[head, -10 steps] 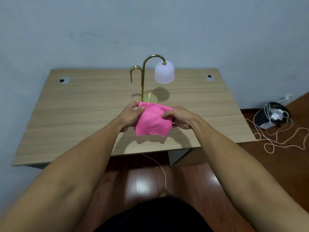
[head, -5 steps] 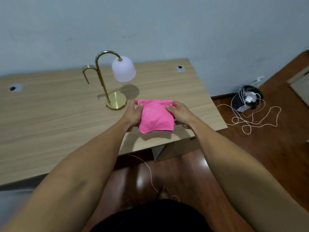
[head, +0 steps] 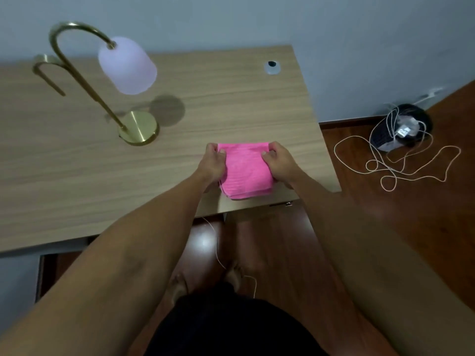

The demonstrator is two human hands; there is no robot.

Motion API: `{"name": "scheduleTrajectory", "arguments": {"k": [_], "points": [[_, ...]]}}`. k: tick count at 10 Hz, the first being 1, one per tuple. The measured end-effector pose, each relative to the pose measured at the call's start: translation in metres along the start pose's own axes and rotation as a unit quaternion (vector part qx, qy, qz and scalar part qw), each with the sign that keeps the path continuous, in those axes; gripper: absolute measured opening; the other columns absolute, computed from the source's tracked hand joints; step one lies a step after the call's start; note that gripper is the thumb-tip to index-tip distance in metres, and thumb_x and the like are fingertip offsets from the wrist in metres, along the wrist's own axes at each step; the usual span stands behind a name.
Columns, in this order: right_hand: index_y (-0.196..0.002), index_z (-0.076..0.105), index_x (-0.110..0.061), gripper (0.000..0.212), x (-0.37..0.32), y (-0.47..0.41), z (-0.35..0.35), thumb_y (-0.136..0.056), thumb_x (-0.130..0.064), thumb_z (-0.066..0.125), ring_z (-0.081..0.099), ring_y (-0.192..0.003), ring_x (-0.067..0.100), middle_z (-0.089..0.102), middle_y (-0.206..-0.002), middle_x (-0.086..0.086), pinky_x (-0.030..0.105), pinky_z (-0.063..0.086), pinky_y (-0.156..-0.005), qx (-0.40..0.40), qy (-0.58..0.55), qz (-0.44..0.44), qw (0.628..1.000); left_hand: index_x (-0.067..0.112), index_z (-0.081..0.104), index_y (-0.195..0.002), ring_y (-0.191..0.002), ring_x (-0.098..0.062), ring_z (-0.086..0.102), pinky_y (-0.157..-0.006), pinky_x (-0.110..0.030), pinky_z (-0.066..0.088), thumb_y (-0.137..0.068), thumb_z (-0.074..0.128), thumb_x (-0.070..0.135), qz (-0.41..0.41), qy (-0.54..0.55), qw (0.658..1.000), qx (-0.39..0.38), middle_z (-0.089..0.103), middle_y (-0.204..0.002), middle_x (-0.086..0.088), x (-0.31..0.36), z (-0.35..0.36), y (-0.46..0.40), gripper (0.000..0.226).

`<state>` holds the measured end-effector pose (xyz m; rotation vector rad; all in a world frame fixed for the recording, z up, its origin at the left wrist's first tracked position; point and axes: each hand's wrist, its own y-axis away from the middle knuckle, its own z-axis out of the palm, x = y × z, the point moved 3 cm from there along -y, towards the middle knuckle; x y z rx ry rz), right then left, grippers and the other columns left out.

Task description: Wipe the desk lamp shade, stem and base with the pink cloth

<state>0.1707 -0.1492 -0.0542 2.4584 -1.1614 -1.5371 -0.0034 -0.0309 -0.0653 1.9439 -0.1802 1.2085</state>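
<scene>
A folded pink cloth (head: 245, 170) lies near the front right corner of the wooden desk (head: 77, 170). My left hand (head: 213, 163) grips its left edge and my right hand (head: 279, 161) grips its right edge. The desk lamp stands to the left and further back: a white frosted shade (head: 127, 65) hangs from a curved brass stem (head: 84, 80) that rises from a round brass base (head: 140, 127). Both hands are well to the right of the lamp and do not touch it.
A cable hole (head: 272, 66) sits at the desk's back right. On the brown wooden floor to the right lie a dark round object (head: 401, 127) and a tangle of white cord (head: 401, 163). A grey wall stands behind the desk.
The view has swung right and closer, so the lamp now sits at the left. Both hands have carried the cloth down toward the desk's front right corner, folded flat.
</scene>
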Motion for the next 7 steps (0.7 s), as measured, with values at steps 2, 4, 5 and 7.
{"name": "scheduleTrajectory", "arguments": {"k": [2,4,5,7], "points": [[-0.128,0.062,0.0,0.03,0.018,-0.023,0.004,-0.099,-0.009,0.06,0.06,-0.102,0.024,0.063,-0.109,0.01,0.033,0.046,-0.088,0.013,0.017,0.021,1.0,0.02,0.031,-0.112,-0.051,-0.02,0.039,-0.052,-0.038,0.035,-0.111,0.035,0.026,-0.01,-0.004,1.0,0.02,0.045,-0.071,-0.003,-0.017,0.008,-0.036,0.008],[-0.132,0.062,-0.002,0.033,0.02,-0.021,0.001,-0.102,-0.012,0.056,0.063,-0.116,0.032,0.069,-0.126,0.02,0.035,0.047,-0.094,0.027,0.074,0.007,0.997,0.022,0.041,-0.107,-0.079,-0.025,0.06,-0.074,-0.041,0.051,-0.1,0.057,0.041,-0.003,-0.073,0.996,0.058,0.064,-0.095,-0.009,-0.017,0.001,-0.031,0.026],[-0.127,0.065,-0.003,0.029,0.009,-0.013,0.001,-0.102,-0.013,0.053,0.065,-0.111,0.036,0.07,-0.12,0.02,0.038,0.05,-0.092,0.047,0.11,-0.016,0.993,0.025,0.051,-0.091,-0.081,-0.031,0.074,-0.08,-0.047,0.062,-0.086,0.059,0.049,-0.027,-0.12,0.988,0.092,0.074,-0.093,-0.009,-0.015,-0.024,-0.015,0.026],[-0.121,0.07,-0.009,0.027,-0.028,0.001,0.023,-0.105,-0.014,0.049,0.067,-0.101,0.027,0.072,-0.119,0.011,0.036,0.054,-0.09,0.038,0.105,-0.034,0.993,0.024,0.056,-0.086,-0.076,-0.029,0.076,-0.083,-0.049,0.062,-0.095,0.058,0.044,0.014,-0.178,0.975,0.128,0.075,-0.08,-0.007,-0.008,-0.083,0.019,0.022]]}}
